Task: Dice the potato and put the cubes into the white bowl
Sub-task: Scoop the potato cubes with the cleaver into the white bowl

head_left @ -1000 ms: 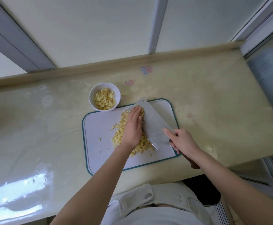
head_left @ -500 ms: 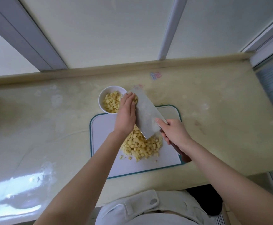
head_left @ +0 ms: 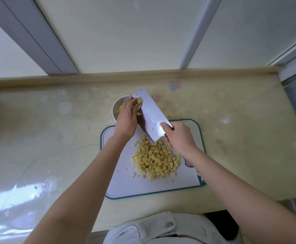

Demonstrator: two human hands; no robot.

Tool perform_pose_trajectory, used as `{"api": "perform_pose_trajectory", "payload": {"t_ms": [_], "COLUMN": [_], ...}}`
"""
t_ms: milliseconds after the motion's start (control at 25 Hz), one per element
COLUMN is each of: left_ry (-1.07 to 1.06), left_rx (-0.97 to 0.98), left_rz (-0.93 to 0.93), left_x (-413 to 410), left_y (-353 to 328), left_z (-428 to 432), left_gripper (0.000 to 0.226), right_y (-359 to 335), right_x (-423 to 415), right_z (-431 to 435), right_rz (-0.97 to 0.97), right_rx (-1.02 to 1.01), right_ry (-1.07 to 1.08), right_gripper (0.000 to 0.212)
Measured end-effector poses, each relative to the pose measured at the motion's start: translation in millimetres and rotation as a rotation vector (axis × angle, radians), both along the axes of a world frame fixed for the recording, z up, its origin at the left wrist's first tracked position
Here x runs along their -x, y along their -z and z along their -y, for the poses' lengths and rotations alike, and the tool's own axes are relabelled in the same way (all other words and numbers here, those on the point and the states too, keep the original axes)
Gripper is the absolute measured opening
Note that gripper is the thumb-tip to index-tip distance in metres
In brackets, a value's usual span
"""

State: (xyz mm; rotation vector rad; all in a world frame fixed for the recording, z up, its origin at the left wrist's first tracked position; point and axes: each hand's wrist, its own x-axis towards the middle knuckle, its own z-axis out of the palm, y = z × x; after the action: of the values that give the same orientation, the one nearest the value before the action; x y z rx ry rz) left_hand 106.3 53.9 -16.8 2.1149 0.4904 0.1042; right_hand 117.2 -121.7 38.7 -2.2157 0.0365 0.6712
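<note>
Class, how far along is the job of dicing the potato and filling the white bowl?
Done: the dicing; no uncut piece shows. In hand: the right hand grips the cleaver, tilted over the white bowl, while the left hand pushes cubes off its blade. Left: the large pile on the cutting board.

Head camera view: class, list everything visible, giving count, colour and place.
countertop: one, cream, under everything
cutting board: one, white with teal rim, on the countertop
white bowl: one, white, beyond the cutting board's far left corner, partly hidden
cleaver: one, silver blade, tilted over the white bowl
potato cubes: many, pale yellow, piled on the cutting board; some on the cleaver and in the white bowl
left hand: one, fingers against cubes on the cleaver
right hand: one, grips the cleaver
</note>
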Motion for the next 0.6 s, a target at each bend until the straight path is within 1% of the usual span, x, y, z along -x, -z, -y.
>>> {"api": "perform_pose_trajectory", "payload": {"t_ms": [80,120,240,320,440,600], "left_ry": [-0.014,0.025,0.291,0.383,0.382,0.341], "left_rx": [-0.045,-0.107,-0.352,-0.437,-0.514,-0.606], "left_rz": [0.002,0.017,0.057,0.026,-0.060,-0.235], "left_x": [4.3,6.6,8.3,7.7,10.2,14.2], "left_y": [-0.5,-1.3,-4.2,-3.6,6.1,11.1], "left_z": [-1.5,-1.0,6.0,11.7,12.1,11.0], "left_gripper": [0.042,0.044,0.054,0.063,0.070,0.081], "right_y": [-3.2,-4.7,-7.2,-7.7,-7.3,-6.7], "right_x": [-0.8,-1.3,-1.7,-0.4,2.4,3.2], "right_z": [0.2,0.1,0.6,1.5,6.8,17.3], "right_rz": [0.031,0.043,0.062,0.047,0.023,0.028], "right_rx": [0.021,0.026,0.041,0.043,0.033,0.033], "right_ry": [-0.006,-0.011,-0.036,-0.041,-0.021,-0.004], "right_gripper": [0.041,0.041,0.039,0.038,0.038,0.039]}}
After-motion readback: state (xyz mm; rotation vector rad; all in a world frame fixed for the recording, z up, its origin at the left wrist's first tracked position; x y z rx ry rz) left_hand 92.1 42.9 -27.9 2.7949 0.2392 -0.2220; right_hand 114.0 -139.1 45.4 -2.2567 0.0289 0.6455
